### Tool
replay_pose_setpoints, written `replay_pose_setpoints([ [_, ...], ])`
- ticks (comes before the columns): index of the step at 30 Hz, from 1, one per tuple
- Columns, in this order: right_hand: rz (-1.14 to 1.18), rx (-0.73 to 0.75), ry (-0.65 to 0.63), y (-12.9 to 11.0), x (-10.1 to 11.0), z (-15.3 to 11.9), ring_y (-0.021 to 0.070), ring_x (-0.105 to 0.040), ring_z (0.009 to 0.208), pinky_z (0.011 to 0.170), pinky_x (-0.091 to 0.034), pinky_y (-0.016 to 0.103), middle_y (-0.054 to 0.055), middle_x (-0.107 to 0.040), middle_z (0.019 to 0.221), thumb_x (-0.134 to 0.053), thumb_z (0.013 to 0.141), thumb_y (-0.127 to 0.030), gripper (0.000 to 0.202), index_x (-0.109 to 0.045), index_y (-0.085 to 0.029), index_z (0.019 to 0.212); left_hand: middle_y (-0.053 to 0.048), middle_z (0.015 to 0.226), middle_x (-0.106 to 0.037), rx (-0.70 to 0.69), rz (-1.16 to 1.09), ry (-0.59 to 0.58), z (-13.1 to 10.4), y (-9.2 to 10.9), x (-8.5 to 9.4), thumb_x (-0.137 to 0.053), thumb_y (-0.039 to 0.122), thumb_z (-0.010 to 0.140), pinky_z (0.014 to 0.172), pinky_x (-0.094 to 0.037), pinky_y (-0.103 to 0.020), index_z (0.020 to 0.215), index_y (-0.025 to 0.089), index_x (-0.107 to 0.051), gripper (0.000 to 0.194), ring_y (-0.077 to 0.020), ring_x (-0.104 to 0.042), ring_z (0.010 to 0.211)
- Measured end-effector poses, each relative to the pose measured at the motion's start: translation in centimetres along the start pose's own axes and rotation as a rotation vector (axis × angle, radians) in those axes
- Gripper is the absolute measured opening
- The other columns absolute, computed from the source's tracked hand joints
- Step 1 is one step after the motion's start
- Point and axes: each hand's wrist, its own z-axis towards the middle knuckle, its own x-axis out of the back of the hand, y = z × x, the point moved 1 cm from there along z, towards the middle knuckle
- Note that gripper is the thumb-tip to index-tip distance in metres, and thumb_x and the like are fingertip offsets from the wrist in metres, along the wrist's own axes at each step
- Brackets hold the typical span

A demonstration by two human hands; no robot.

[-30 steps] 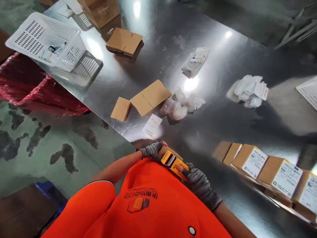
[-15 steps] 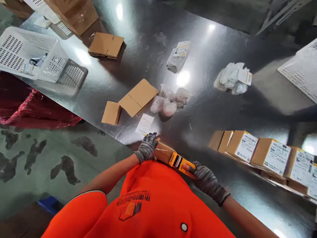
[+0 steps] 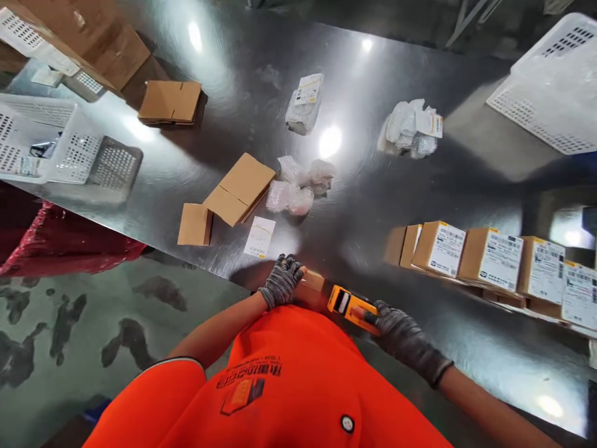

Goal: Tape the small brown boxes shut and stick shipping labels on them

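Observation:
A small cardboard box [image 3: 313, 281] lies at the table's near edge, against the orange shirt. My left hand [image 3: 282, 280], in a grey fingerless glove, grips its left end, fingers over the top; part of the box is hidden behind the hand. My right hand [image 3: 396, 325], gloved alike, is closed around a yellow tape dispenser [image 3: 353, 307], held just right of the box with a small gap between. Beyond my left hand lie a white printed slip [image 3: 260, 237], a small carton [image 3: 194, 224], folded cardboard [image 3: 240, 188] and several bubble-wrapped items [image 3: 298, 188].
Labelled boxes [image 3: 494, 258] stand in a row along the right edge. White baskets stand at the left [image 3: 69, 140] and far right [image 3: 555, 81]. Further back are flat cartons [image 3: 170, 101], a bubble-wrapped pack [image 3: 304, 104] and another wrapped bundle [image 3: 413, 127].
The tape dispenser has moved right with my right hand, off the end of the box. My left hand keeps its grip on the box. The whole view has turned slightly.

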Motion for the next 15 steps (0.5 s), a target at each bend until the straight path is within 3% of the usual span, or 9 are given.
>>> replay_pose_setpoints([
  [3, -0.078, -0.037, 0.000, -2.2, -0.4, 1.8, 0.0325, -0.086, 0.090, 0.079, -0.065, 0.038, 0.024, -0.089, 0.117, -0.075, 0.096, -0.012, 0.044, -0.090, -0.022, 0.136, -0.021, 0.165, -0.066, -0.021, -0.090, 0.045, -0.2, -0.9, -0.3, -0.105, 0.050, 0.072, 0.146, -0.025, -0.077, 0.159, 0.021, -0.068, 0.100, -0.0504, -0.047, 0.167],
  [5, -0.119, -0.049, 0.013, -3.1, -1.0, 2.8, 0.0324, -0.087, 0.089, 0.079, -0.065, 0.038, 0.024, -0.089, 0.119, -0.076, 0.099, -0.016, 0.042, -0.090, -0.023, 0.138, -0.020, 0.168, -0.064, 0.047, -0.285, 0.141, -0.7, -1.5, -0.7, -0.107, 0.050, 0.069, 0.144, -0.033, -0.073, 0.159, 0.022, -0.066, 0.103, -0.0485, -0.048, 0.169],
  [9, -0.100, 0.004, 0.013, -2.2, -2.8, 3.4, 0.0351, -0.088, 0.096, 0.085, -0.071, 0.042, 0.023, -0.089, 0.123, -0.083, 0.092, -0.021, 0.044, -0.091, -0.025, 0.135, -0.018, 0.173, -0.059, 0.481, -0.803, 0.372, -1.5, -1.2, -1.8, -0.090, 0.043, 0.092, 0.142, -0.044, -0.060, 0.171, 0.024, -0.052, 0.089, -0.0387, -0.051, 0.169],
  [11, -0.116, 0.029, -0.011, -1.1, -3.7, 3.4, 0.0354, -0.088, 0.094, 0.085, -0.072, 0.043, 0.024, -0.090, 0.118, -0.084, 0.091, -0.022, 0.045, -0.091, -0.022, 0.135, -0.020, 0.161, -0.068, 0.612, -0.949, 0.364, -1.5, -0.3, -2.2, -0.085, 0.039, 0.096, 0.131, -0.056, -0.054, 0.171, 0.021, -0.050, 0.085, -0.0356, -0.065, 0.154],
  [13, -0.162, 0.038, -0.016, -0.2, -4.4, 3.7, 0.0338, -0.088, 0.089, 0.081, -0.072, 0.041, 0.024, -0.090, 0.113, -0.081, 0.093, -0.020, 0.044, -0.090, -0.021, 0.136, -0.018, 0.144, -0.075, 0.659, -1.013, 0.328, -1.3, 0.5, -2.2, -0.088, 0.039, 0.094, 0.110, -0.068, -0.047, 0.167, 0.019, -0.054, 0.083, -0.0327, -0.078, 0.130],
  [15, -0.186, 0.057, 0.000, 0.2, -4.8, 4.1, 0.0328, -0.087, 0.085, 0.075, -0.070, 0.039, 0.022, -0.090, 0.110, -0.077, 0.097, -0.021, 0.042, -0.089, -0.022, 0.138, -0.016, 0.129, -0.078, 0.668, -1.044, 0.301, -1.3, 0.9, -2.2, -0.094, 0.042, 0.090, 0.091, -0.070, -0.041, 0.160, 0.019, -0.058, 0.082, -0.0302, -0.081, 0.111],
])
